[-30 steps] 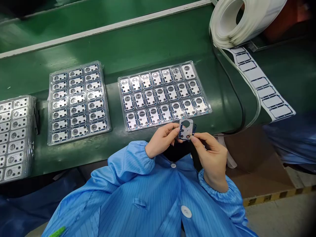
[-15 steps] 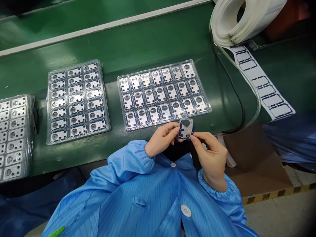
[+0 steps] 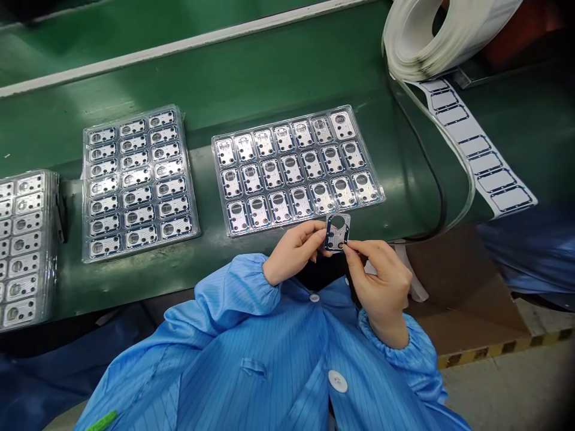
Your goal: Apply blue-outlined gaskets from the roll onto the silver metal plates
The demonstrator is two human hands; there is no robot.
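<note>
Green belt (image 3: 278, 78); left hand (image 3: 291, 252), right hand (image 3: 381, 281) pinch upright holed plate (image 3: 336, 240).

The left edge cuts off a stacked plastic tray (image 3: 54, 239), the top edge a white label roll (image 3: 471, 30). Right-hand fingers (image 3: 353, 246) hide a corner of the small metal plate (image 3: 336, 230).

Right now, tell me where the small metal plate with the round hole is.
In the head view, the small metal plate is pinched between the left hand and right hand, just below the front edge of the right-hand clear tray.

No text can be read on the held metal plate (image 3: 336, 232) or label strip (image 3: 483, 158).
</note>
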